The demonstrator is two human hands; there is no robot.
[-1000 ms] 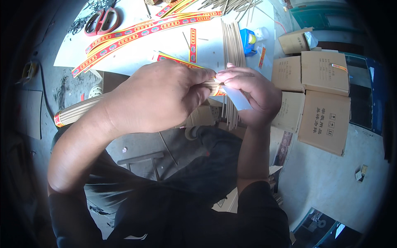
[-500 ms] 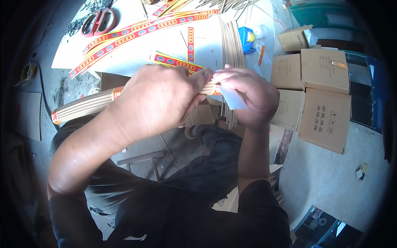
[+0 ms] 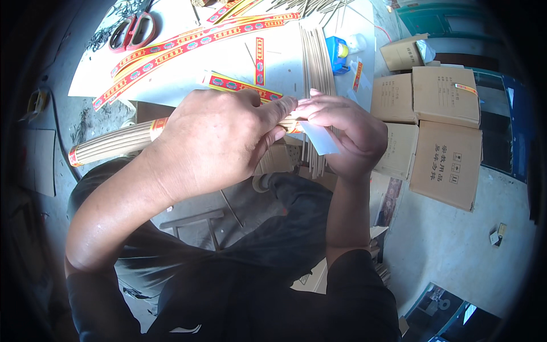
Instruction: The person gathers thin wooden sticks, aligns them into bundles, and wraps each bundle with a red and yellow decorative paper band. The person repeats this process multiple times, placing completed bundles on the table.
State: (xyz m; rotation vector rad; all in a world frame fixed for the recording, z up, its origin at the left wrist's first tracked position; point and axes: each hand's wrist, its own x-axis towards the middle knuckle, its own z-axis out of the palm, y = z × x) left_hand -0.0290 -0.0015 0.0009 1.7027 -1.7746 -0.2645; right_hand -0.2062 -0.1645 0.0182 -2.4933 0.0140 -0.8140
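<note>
Item: bundle of thin tan sticks [image 3: 114, 143], red-and-yellow paper bands at its left end and middle. We hold it mid-air, near the white counter [image 3: 188, 68]. Our left hand [image 3: 216, 142] is clamped around it; our right hand [image 3: 342, 134] pinches its right end with a clear strip [image 3: 320, 138]. Right end unbanded, by our judgement. Far: loose sticks [image 3: 317, 62], patterned strips [image 3: 194, 43], red scissors [image 3: 134, 31]. Right: cardboard boxes [image 3: 444, 131].

Bare forearms, short dark sleeves, dark shirt and dark trousers.

Left hand [image 3: 213, 139] and right hand [image 3: 347, 134] fingertip to fingertip, both grips closed.
</note>
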